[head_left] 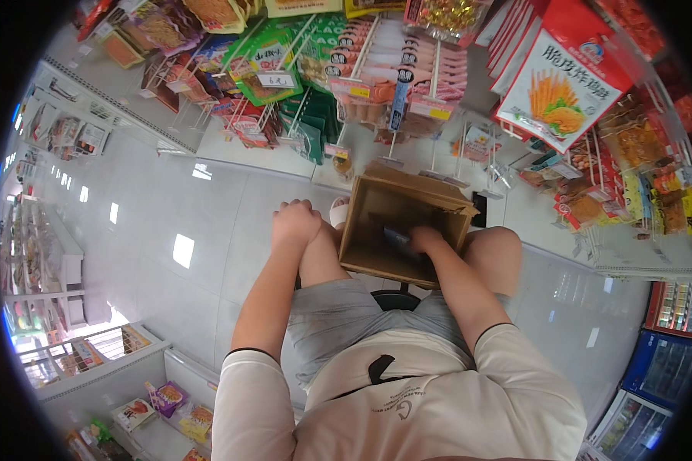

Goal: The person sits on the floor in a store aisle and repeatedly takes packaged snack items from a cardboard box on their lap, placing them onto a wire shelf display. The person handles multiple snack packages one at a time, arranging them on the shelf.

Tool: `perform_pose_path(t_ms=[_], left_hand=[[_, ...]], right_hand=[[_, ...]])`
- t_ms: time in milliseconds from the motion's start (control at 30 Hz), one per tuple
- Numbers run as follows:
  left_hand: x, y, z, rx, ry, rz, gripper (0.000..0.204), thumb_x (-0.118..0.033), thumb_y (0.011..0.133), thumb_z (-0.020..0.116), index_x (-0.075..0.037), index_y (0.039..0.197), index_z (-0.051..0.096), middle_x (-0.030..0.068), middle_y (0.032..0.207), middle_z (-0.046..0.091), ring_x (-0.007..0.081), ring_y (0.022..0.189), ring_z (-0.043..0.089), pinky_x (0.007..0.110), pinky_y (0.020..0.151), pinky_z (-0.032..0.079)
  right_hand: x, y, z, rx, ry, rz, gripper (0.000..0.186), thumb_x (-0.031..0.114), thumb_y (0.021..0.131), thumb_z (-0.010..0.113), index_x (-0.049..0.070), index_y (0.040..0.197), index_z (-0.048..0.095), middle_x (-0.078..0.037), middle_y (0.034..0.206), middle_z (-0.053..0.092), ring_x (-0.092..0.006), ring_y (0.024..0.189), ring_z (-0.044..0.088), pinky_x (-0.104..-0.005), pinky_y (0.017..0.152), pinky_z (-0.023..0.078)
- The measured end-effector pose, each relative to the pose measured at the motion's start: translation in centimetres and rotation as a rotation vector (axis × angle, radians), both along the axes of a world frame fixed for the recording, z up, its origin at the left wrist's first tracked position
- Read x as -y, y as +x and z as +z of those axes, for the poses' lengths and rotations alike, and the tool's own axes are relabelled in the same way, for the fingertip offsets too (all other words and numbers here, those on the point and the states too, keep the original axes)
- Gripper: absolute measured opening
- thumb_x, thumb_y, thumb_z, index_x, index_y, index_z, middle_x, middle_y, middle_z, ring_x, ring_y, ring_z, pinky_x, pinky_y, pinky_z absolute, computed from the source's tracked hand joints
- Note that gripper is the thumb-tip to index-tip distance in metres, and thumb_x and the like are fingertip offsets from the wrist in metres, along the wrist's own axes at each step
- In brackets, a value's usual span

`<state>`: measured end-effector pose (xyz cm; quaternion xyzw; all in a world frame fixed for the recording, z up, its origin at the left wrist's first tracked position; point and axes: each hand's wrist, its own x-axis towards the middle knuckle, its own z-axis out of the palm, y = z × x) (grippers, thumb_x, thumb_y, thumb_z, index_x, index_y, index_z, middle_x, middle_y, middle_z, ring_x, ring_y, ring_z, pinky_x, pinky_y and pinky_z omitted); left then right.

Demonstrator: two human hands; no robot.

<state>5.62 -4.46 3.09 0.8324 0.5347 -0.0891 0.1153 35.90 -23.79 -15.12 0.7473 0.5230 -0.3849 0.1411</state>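
Note:
An open cardboard box [351,244] stands between my knees, its opening facing me. My right hand [423,240] reaches inside it, fingers closed at the edge of a dark, flat, narrow thing [396,235] whose kind I cannot make out. The fingertips are partly hidden there. My left hand [296,220] rests on my left knee with its fingers curled in and nothing in it. Several hanging snack packets are on the rack beyond the box, among them green packets [263,65] and pink packs [396,58].
A large red and white packet [557,81] hangs close at the right. A small bottle [342,167] and a black flat object [479,209] are near the box by the white shelf base [561,238]. Other shelving [100,353] stands at the left, across the tiled floor [161,223].

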Motion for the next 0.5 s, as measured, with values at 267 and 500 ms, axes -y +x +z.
perform_pose_path(t_ms=[267,500], left_hand=[[0.5,-1.2,-0.8,-0.099,-0.082,-0.024,0.042,-0.035,0.101,0.052,-0.014,0.129,0.075,0.0109,0.139,0.07,0.0356,0.133,0.061,0.056,0.11,0.048],[-1.2,-1.3,-2.4,-0.016,-0.266,-0.066,0.049,-0.04,0.103,0.052,-0.01,0.134,0.073,0.0152,0.139,0.071,0.0408,0.132,0.063,0.055,0.113,0.047]], right_hand=[[5.3,-2.7,13.0,0.014,0.494,-0.111,0.032,0.037,0.094,0.071,0.007,0.104,0.076,-0.019,0.103,0.078,-0.0414,0.1,0.074,-0.0526,0.084,0.059],[11.6,-6.0,18.9,-0.493,0.778,-0.792,0.022,0.022,0.103,0.072,0.002,0.1,0.064,-0.013,0.088,0.073,-0.0224,0.067,0.072,-0.0387,0.058,0.056]])
